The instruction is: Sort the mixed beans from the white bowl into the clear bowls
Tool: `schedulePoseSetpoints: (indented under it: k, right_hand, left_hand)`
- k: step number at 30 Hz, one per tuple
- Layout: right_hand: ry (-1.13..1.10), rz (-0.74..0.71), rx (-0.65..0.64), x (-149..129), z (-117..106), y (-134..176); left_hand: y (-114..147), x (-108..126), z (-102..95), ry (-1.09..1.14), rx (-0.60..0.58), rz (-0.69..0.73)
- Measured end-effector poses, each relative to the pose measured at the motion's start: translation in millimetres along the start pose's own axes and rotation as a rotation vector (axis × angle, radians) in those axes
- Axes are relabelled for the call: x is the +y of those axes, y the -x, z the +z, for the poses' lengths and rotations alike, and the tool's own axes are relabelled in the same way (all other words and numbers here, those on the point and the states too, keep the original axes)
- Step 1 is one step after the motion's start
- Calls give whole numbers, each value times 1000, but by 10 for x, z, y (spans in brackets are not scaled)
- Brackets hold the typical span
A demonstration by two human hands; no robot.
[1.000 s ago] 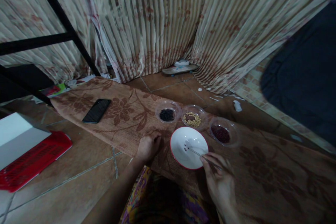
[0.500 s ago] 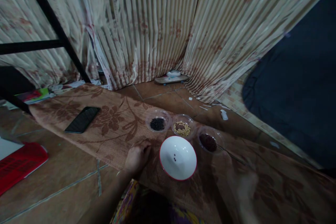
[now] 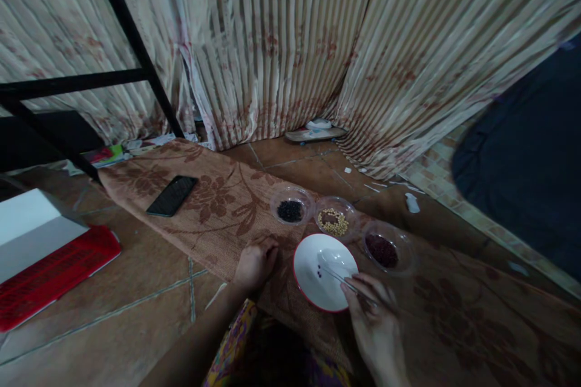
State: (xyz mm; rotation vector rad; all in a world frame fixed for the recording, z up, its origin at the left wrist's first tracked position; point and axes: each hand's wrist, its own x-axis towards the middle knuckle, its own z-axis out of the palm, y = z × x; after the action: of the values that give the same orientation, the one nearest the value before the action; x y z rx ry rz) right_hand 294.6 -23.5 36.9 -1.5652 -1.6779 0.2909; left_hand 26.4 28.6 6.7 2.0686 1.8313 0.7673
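Note:
A white bowl with a red rim (image 3: 313,296) holds a few small dark beans (image 3: 319,271). My right hand (image 3: 374,314) is closed on a pair of thin metal tweezers (image 3: 347,281), whose tips reach down into the bowl close to those beans. Resting on the cloth left of the bowl, my left hand (image 3: 256,263) is curled into a loose fist; whether anything is inside cannot be made out. Behind the bowl stand clear plastic cups with black beans (image 3: 290,211), yellow beans (image 3: 334,227) and dark red beans (image 3: 382,251).
A patterned brown cloth (image 3: 222,217) covers the narrow table. On its left part lies a black phone (image 3: 172,196). A red and white box (image 3: 59,272) is on the tiled floor at left. Beyond the table are a skateboard (image 3: 313,135) and striped curtains (image 3: 272,48).
My right hand has moved left with the tweezers, from beside the dark red beans to over the bowl. One more bean appears in the bowl. The camera view has shifted left.

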Motion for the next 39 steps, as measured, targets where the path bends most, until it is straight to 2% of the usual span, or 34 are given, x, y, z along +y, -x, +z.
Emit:
schedulePoseSetpoints:
  k: [4, 16, 30, 39]
  right_hand:
    - [29, -19, -27, 11, 49, 9]
    - [105, -105, 0, -70, 69, -3]
    - [142, -76, -34, -107, 72, -6]
    - [92, -61, -21, -82, 59, 13]
  left_hand:
    - [0, 11, -16, 7, 0, 4]
    - [-4, 6, -3, 3, 27, 25]
    - [-3, 1, -10, 15, -13, 21]
    - [1, 3, -11, 4, 25, 12]
